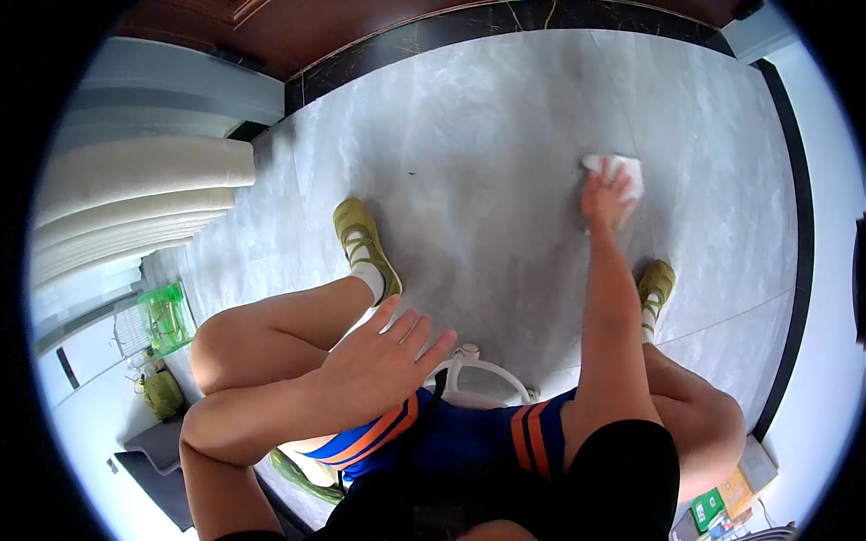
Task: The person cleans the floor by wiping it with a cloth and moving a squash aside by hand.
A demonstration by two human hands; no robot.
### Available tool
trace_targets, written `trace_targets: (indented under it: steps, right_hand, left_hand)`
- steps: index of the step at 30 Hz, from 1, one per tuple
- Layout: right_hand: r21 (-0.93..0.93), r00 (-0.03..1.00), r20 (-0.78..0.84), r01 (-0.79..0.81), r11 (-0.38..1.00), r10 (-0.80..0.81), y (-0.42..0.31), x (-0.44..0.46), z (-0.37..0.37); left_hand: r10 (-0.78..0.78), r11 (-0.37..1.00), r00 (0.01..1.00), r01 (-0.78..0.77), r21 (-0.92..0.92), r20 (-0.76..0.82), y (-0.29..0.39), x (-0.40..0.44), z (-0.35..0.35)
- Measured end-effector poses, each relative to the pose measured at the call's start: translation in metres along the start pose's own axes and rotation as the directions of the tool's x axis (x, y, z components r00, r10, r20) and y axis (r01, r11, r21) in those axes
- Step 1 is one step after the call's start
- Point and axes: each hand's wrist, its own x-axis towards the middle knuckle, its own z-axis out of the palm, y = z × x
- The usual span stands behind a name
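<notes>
My right hand (pixel 606 200) reaches far out to the floor and presses on a white cloth (pixel 633 171). The cloth is crumpled under its fingers and somewhat blurred; I cannot tell whether it is fabric or paper. Grey marbled floor (pixel 505 180) lies around it, with a small dark speck (pixel 412 173) to the left. My left hand (pixel 388 356) hovers or rests over my left thigh, back up, fingers apart, holding nothing.
My feet wear green shoes (pixel 363 236), set wide apart. A white curved frame (pixel 469 361) shows between my legs. Pale curtains (pixel 153 185) hang at left, near a green basket (pixel 167 320). Dark red panelling (pixel 352 27) borders the far edge. Small boxes (pixel 735 487) sit lower right.
</notes>
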Motion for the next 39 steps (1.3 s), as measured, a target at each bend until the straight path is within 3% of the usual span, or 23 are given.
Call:
trace_targets:
  steps: [2,4,8,12,14,17,19,21,24,25,27,32,39]
  right_hand:
    - [0.035,0.966,-0.059,0.252,0.967,-0.250,-0.059,-0.012,0.019]
    - [-0.044,0.876,0.042,0.481,0.875,-0.480,-0.128,-0.048,0.016]
    - [0.150,0.570,0.190,0.788,0.597,-0.799,-0.192,-0.144,0.008]
    - [0.266,0.450,0.082,0.850,0.455,-0.889,-0.184,-0.168,0.004]
    - [0.298,0.395,0.061,0.869,0.394,-0.917,-0.173,-0.161,0.000]
    - [0.218,0.525,0.191,0.801,0.557,-0.829,-0.158,-0.151,-0.016]
    - [0.100,0.672,0.342,0.669,0.737,-0.657,-0.152,-0.138,-0.028]
    - [0.014,0.791,0.364,0.522,0.853,-0.491,-0.141,-0.123,-0.034]
    - [-0.058,0.902,0.326,0.319,0.946,-0.284,-0.115,-0.081,-0.029]
    - [-0.118,0.914,0.360,0.244,0.963,-0.188,-0.112,-0.063,-0.037]
    - [-0.034,0.965,0.223,0.152,0.988,-0.140,-0.084,-0.028,-0.015]
    - [0.023,0.987,0.159,0.010,1.000,-0.014,-0.029,0.052,-0.015]
    - [-0.013,0.994,-0.025,-0.110,0.994,0.110,-0.047,0.094,0.000]
  left_hand:
    - [-0.014,0.999,1.000,0.014,0.033,0.007,-0.007,0.000,-0.002]
    - [-0.010,0.999,1.000,0.010,0.052,0.005,-0.018,-0.002,-0.003]
    - [-0.004,0.999,0.999,0.002,0.045,0.038,-0.034,0.001,-0.007]
    - [0.014,0.997,0.999,-0.016,0.073,0.030,-0.046,0.002,-0.006]
    - [-0.010,1.000,1.000,0.010,0.001,-0.021,-0.048,0.001,-0.008]
    - [-0.047,0.998,0.997,0.045,-0.034,-0.066,-0.058,-0.002,-0.006]
    - [-0.088,0.994,0.996,0.088,-0.070,-0.002,-0.067,-0.004,-0.010]
    - [-0.139,0.979,0.979,0.158,-0.130,0.148,-0.075,-0.006,-0.026]
    - [-0.223,0.963,0.957,0.246,-0.112,0.187,-0.088,-0.005,-0.037]
    - [-0.213,0.970,0.964,0.228,-0.080,0.161,-0.089,-0.005,-0.041]
    - [-0.188,0.981,0.973,0.192,-0.016,0.131,-0.092,-0.002,-0.049]
    - [-0.118,0.993,0.987,0.120,-0.013,0.105,-0.081,-0.006,-0.042]
    - [-0.166,0.978,0.981,0.177,-0.109,0.104,-0.086,0.004,-0.018]
